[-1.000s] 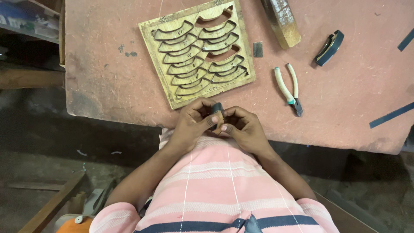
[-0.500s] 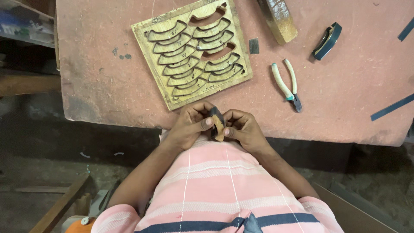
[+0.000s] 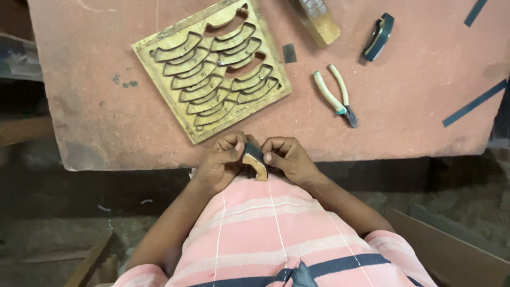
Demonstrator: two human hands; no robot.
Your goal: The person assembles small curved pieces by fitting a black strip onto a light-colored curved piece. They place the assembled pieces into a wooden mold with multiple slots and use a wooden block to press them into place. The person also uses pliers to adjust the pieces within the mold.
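Observation:
My left hand (image 3: pixel 222 159) and my right hand (image 3: pixel 287 158) meet at the near edge of the reddish table (image 3: pixel 95 106), just above my striped shirt. Between them they pinch a small curved wooden block (image 3: pixel 256 163) with a dark metal strip bent over its top. Both hands have fingers closed on the piece. Just beyond the hands lies a square wooden board (image 3: pixel 212 69) with several curved wooden pieces set into matching cut-outs; a few cut-outs show bare.
Pliers with pale handles (image 3: pixel 336 95) lie to the right of the board. A dark curved metal piece (image 3: pixel 378 36), a wooden block (image 3: pixel 319 21) and a small metal square (image 3: pixel 289 52) sit further back. Thin dark metal strips (image 3: pixel 475 103) lie at the right edge.
The hands stay at the table edge. The curved block has turned between the fingers, so its pale wooden side now shows more clearly. The view has shifted slightly.

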